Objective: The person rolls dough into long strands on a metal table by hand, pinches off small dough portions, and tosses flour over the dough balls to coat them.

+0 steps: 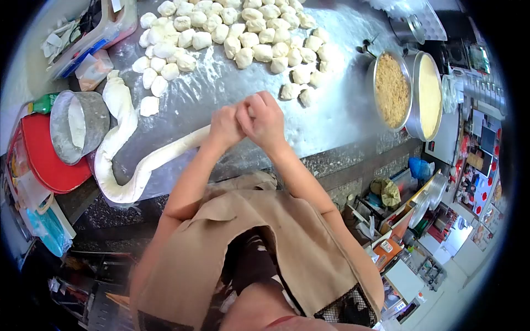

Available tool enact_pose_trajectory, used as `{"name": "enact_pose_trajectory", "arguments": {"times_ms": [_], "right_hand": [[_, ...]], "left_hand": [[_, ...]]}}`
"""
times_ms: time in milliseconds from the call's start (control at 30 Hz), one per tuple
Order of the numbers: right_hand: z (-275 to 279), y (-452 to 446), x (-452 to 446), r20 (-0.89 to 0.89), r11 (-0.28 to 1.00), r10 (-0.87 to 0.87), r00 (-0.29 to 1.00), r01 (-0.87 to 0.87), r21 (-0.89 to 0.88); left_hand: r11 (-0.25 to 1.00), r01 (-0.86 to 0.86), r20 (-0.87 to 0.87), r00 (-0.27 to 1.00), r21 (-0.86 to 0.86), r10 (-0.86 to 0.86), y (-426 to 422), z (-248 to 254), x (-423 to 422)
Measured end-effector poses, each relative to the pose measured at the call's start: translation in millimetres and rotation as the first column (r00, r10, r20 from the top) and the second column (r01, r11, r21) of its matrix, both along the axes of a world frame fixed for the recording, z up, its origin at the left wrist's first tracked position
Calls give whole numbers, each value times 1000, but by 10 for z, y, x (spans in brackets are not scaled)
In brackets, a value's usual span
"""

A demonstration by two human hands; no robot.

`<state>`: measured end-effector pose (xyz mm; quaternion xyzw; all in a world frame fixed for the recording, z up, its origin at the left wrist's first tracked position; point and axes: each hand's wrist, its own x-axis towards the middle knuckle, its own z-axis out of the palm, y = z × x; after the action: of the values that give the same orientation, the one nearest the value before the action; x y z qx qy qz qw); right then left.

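A long floury dough rope (141,172) winds in an S across the left of the metal table, and its near end runs into my left hand (225,127). The fingers of that hand are closed around it. Pressed against it, my right hand (261,120) is closed too, with a pale bit of dough showing at its fingers; most of that dough is hidden. Beyond my hands lie many small dough pieces (263,53), dusted with flour and crowded together at the back of the table. One dough piece (149,106) sits apart, near the rope.
On the left stand a metal flour pot (95,124), a red lid-like object (52,154) and a plastic bin (118,30). At right are a round pan of brown crumbly filling (393,91) and a pan of yellow contents (428,96). The table edge (337,151) runs before me.
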<state>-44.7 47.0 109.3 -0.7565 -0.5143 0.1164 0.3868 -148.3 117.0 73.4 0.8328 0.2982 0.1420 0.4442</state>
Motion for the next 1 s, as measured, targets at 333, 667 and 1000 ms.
{"name": "enact_pose_trajectory", "arguments": {"times_ms": [333, 667, 1000], "right_hand": [[-236, -71, 431, 328, 931, -8, 945, 127, -342], [-36, -100, 108, -722, 957, -58, 689, -168, -237], [-186, 221, -91, 55, 991, -87, 995, 81, 108]], "left_hand": [[954, -203, 262, 930, -222, 259, -47, 99, -55], [976, -13, -36, 999, -219, 5, 91, 30, -284], [977, -184, 130, 977, 108, 170, -18, 47, -144]]}}
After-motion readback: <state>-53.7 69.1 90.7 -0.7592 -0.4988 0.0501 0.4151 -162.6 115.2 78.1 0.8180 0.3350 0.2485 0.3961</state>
